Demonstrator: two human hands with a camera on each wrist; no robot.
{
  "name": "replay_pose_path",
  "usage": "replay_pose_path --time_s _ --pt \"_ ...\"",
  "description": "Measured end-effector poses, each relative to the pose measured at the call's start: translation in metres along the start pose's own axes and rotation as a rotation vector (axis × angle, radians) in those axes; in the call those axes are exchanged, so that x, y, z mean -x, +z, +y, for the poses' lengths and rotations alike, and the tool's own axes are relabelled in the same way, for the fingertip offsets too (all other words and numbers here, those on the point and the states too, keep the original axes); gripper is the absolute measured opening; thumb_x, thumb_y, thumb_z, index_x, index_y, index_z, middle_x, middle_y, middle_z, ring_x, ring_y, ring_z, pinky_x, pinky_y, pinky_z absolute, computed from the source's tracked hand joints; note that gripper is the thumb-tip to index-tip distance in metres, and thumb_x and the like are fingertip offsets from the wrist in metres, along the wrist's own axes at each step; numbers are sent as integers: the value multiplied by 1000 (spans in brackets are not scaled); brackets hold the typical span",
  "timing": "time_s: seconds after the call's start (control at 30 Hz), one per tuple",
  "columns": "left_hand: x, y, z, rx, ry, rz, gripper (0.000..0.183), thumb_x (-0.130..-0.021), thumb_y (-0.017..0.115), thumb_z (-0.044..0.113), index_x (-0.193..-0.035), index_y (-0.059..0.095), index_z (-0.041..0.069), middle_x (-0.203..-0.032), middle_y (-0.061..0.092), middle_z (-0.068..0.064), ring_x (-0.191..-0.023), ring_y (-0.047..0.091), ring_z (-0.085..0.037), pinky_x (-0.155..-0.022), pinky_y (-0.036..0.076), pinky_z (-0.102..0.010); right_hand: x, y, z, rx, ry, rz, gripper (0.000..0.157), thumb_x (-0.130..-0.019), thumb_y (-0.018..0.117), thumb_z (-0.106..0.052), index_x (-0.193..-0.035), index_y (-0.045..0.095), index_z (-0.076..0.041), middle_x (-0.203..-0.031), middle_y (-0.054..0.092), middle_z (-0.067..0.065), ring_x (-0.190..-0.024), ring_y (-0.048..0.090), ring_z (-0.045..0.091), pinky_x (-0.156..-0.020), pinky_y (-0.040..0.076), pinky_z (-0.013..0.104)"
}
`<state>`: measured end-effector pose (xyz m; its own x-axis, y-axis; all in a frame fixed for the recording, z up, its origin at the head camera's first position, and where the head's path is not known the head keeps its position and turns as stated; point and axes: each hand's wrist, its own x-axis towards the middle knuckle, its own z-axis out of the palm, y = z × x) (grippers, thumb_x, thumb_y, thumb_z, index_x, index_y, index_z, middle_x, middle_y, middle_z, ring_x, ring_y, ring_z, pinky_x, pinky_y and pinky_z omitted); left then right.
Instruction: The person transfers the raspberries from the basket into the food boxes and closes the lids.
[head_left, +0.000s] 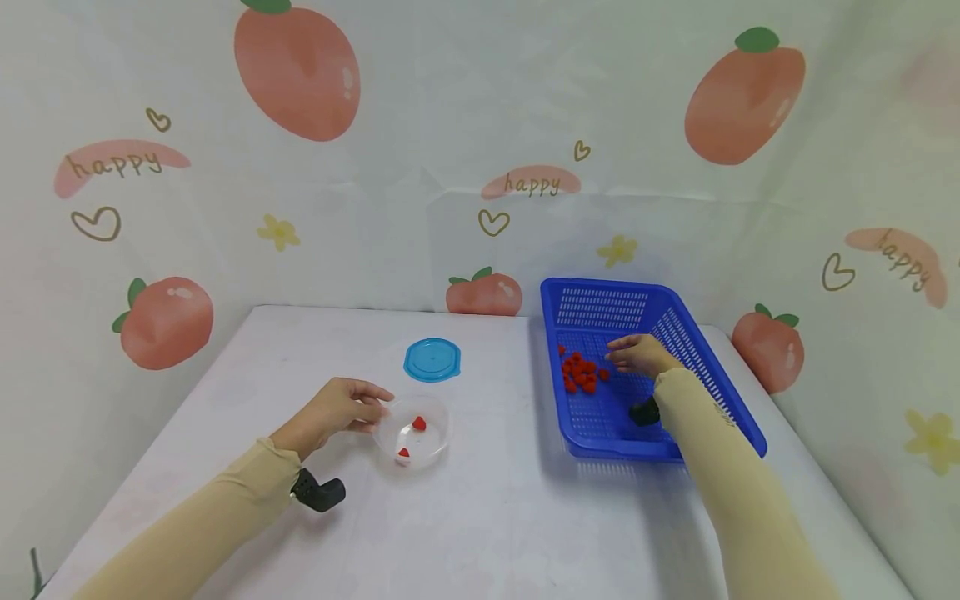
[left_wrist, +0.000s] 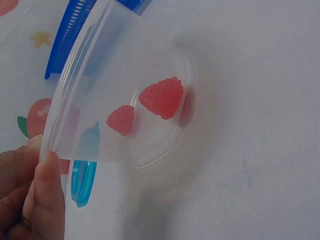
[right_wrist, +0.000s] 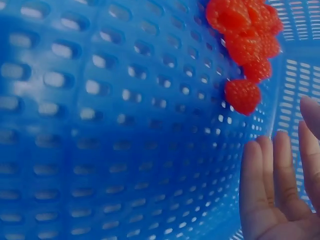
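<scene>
My left hand [head_left: 341,412] pinches the rim of a clear, round plastic container [head_left: 435,447] between thumb and fingers. Two red raspberries [left_wrist: 162,98] lie on the container's bottom, seen through its wall in the left wrist view. Over the inside of a blue slotted basket [head_left: 622,451], my right hand [head_left: 641,355] hangs with its fingers extended and holds nothing. Just left of those fingertips is a loose cluster of raspberries [head_left: 577,375] on the basket floor. In the right wrist view, a gap separates the fingers [right_wrist: 252,175] from the nearest raspberry [right_wrist: 243,96].
A round blue lid [head_left: 432,360] lies flat on the white-covered table [head_left: 487,517] behind the container. The basket stands at the right, its raised walls around the right hand. A fruit-printed curtain [head_left: 390,167] closes off the back and sides.
</scene>
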<state>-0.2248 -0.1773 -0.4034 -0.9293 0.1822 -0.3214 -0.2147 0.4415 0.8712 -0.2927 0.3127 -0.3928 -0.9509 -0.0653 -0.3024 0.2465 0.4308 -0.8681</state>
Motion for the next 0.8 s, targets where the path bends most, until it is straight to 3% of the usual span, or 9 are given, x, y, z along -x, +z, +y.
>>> replay_pose_path --time_s 0.23,0.43,0.8 --pt "0 0 2 -6 -17 5 32 -85 68 2 -117 65 -3 -90 61 -9 -73 61 -15 -70 59 -26 2 1 -1 47 95 -24 46 -93 61 -6 -132 46 14 -90 66 -3 -86 61 12 -90 55 34" --pt "-2 1 1 -18 -25 13 31 -85 68 3 -116 66 -2 -91 61 -9 -74 61 -16 -70 59 -26 -1 2 5 49 140 -54 42 -92 61 -3 -130 49 13 -87 67 -3 -83 61 10 -86 56 30" --pt "-3 0 -1 -19 -10 0 32 -85 67 1 -117 65 -3 -90 61 -8 -74 62 -14 -71 59 -26 -3 10 6 109 195 -18 41 -87 69 -3 -124 57 9 -94 66 0 -84 61 9 -88 55 29"
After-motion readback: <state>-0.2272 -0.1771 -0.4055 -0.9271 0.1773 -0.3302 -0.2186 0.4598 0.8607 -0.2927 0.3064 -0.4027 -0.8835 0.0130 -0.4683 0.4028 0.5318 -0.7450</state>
